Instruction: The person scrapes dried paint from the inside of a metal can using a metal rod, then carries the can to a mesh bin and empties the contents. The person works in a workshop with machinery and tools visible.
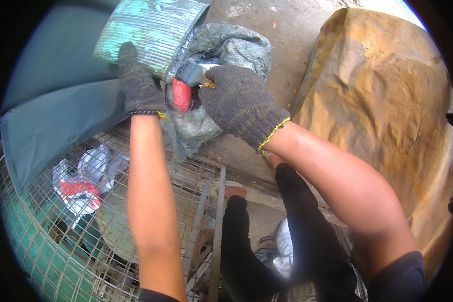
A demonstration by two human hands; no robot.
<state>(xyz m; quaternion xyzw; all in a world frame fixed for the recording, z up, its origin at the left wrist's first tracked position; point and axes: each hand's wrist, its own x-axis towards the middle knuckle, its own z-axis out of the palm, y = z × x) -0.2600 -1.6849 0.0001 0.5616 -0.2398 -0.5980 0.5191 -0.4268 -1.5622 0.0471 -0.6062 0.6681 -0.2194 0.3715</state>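
Observation:
My left hand [138, 85], in a dark grey knit glove, grips the lower edge of a ribbed, worn turquoise piece [148, 32]. One digit lies on top of its ribs; the others are hidden beneath. To its right, my right hand [241, 103], gloved the same way, is closed with its back toward me. What it holds is hidden, though a grey object [192, 74] and a bit of yellow show at its fingers. Between the hands a red bundle [181, 94] sits in the mouth of a crumpled grey woven sack [246, 50].
A wire mesh cage [100, 241] stands at the lower left, with white and red plastic bags [83, 186] seen through it. Dark green sheeting [60, 116] drapes over its far side. A brown tarp [372, 116] covers something bulky on the right. Concrete floor [292, 30] lies beyond.

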